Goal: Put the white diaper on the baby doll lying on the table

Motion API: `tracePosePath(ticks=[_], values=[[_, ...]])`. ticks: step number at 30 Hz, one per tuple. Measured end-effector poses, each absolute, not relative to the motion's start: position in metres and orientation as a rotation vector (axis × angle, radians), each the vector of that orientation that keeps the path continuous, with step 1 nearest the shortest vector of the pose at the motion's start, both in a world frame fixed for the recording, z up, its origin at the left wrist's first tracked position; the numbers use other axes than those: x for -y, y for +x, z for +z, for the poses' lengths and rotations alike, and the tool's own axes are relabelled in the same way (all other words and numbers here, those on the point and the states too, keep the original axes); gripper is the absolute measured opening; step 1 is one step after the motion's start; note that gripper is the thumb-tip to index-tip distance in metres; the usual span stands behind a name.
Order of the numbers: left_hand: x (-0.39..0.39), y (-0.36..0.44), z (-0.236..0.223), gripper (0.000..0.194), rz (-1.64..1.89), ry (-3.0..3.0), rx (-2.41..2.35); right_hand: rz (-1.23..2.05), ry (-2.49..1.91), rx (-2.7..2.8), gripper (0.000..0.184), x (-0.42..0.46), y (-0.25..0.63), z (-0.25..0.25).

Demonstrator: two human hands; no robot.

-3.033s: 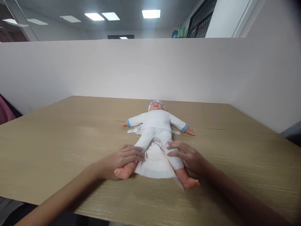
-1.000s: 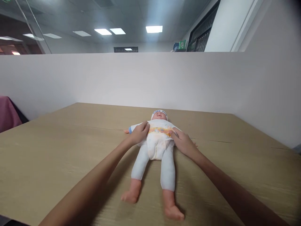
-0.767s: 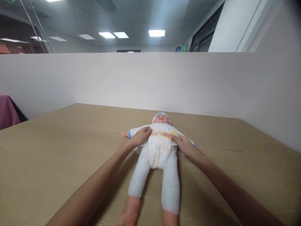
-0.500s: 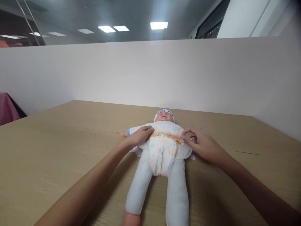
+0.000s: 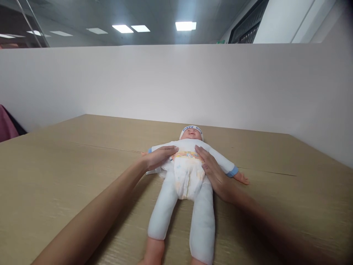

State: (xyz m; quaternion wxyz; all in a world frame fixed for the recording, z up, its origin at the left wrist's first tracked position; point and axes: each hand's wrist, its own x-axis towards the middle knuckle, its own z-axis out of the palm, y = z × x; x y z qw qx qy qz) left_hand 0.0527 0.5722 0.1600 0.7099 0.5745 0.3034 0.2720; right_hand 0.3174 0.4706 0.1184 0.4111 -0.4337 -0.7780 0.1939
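Flattening onto the diaper (image 5: 189, 178) around the doll (image 5: 202, 224) on the table (image 5: 68, 171), the right hand (image 5: 214, 173) leaves the side edge, its fingers released, suggesting that side is fastened, though I cannot tell whether the left hand (image 5: 160, 156) grips the opposite edge.

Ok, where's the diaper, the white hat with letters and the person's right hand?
Diaper (image 5: 189, 175): head view, on its white front.
White hat (image 5: 192, 128): head view, on its lettered front.
Right hand (image 5: 214, 175): head view, on the back of it.
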Motion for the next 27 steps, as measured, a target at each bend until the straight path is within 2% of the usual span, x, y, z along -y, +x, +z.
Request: tracePosePath(ticks=[8,11,16,21,24,27], values=[[-0.556,0.047,0.165,0.042,0.556,1.188,-0.624,0.467,-1.003,1.931,0.055,-0.46,0.317,0.107],[-0.553,0.044,0.168,0.044,0.541,1.212,-0.649,0.338,-1.069,1.858,0.052,-0.45,0.318,0.106],[-0.552,0.039,0.176,0.049,0.535,1.447,-0.837,0.036,-1.39,1.682,0.031,-0.428,0.348,0.1],[-0.544,0.045,0.192,0.028,0.613,1.769,-1.152,0.057,-1.613,1.665,0.035,-0.416,0.385,0.091],[-0.526,0.058,0.207,0.026,0.745,1.99,-1.227,0.069,-1.687,1.668,0.039,-0.422,0.385,0.085],[-0.503,0.079,0.223,0.024,0.869,2.219,-1.122,0.02,-1.738,1.729,0.034,-0.431,0.377,0.08]])
